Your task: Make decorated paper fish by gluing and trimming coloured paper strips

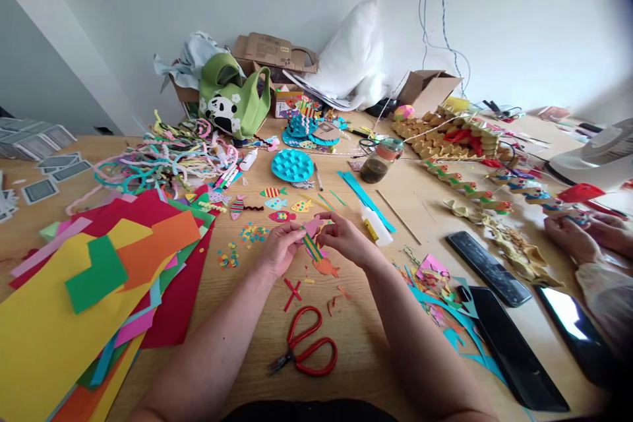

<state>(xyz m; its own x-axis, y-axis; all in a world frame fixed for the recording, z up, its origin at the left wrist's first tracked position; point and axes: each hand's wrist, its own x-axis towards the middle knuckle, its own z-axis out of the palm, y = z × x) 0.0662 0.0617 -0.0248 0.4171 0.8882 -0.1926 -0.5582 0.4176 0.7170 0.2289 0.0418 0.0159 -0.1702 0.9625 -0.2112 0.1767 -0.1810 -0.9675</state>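
Pinching pink paper in left fingers, white bottle, yellow label illegible

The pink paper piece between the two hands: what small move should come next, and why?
Perhaps press the striped strip against the pink paper piece: the left hand and right hand are both at them, the strip appears to jut past the pink edge, and a striped paper fish lies beyond. Whether it's already glued, I can't tell.
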